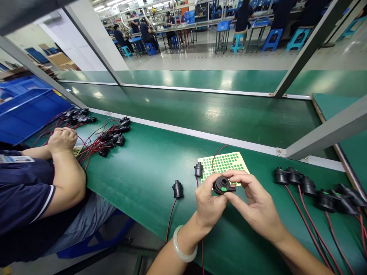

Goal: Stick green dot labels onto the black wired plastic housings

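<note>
Between my hands is a round black part (pixel 222 185) with a green sticker on its face and a short spout pointing right. My left hand (pixel 210 200), with a pale bangle at the wrist, grips its left side. The fingers of my right hand (pixel 252 198) pinch it near the top and the spout. Behind them lies a cream sheet (pixel 241 160) of green round stickers, partly hidden by my hands. One black part (pixel 198 169) stands at the sheet's left edge; another black part (pixel 177 189) with a red wire stands nearer the front.
Several black parts with red wires (pixel 308 186) are grouped at the right. A heap of similar parts (pixel 114 137) lies at the left beside a seated person (pixel 63 164). A blue crate (pixel 34 110) is at the far left; grey frame posts (pixel 329 128) rise behind the green table.
</note>
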Motion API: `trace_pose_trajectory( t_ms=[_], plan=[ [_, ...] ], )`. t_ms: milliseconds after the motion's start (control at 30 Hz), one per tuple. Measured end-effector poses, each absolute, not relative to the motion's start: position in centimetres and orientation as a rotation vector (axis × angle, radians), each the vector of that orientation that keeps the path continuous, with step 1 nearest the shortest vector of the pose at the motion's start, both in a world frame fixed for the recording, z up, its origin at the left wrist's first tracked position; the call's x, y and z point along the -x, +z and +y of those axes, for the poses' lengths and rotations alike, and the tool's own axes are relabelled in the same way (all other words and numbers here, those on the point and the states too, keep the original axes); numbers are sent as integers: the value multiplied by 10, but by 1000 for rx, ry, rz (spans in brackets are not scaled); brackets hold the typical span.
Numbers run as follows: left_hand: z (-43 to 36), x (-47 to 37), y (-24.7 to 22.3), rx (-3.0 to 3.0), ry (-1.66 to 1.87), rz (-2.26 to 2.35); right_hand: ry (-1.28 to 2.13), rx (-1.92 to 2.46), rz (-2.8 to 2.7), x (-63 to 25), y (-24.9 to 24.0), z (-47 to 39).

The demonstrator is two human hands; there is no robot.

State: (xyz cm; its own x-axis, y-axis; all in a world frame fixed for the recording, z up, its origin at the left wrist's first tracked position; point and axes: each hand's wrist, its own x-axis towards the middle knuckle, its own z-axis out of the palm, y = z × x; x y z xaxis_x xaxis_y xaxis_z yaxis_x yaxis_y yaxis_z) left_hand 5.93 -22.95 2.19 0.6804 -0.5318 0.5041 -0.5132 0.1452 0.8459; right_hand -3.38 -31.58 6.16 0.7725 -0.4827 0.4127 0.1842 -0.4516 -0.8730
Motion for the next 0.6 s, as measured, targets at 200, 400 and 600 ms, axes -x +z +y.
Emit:
trace_pose_trajectory(
  t_ms=[200, 400, 600],
  plan=[
    [-230, -60, 33, -1489, 30, -1034, -826, 1958, 242, 36, 60, -320],
    [-229, -63, 30, -1412, -76, -1085, -757, 1935, 216, 39, 67, -327],
    [-229, -65, 24, -1383, -46, -1096, -722, 1928, 222, 39, 76, -325]
  ],
)
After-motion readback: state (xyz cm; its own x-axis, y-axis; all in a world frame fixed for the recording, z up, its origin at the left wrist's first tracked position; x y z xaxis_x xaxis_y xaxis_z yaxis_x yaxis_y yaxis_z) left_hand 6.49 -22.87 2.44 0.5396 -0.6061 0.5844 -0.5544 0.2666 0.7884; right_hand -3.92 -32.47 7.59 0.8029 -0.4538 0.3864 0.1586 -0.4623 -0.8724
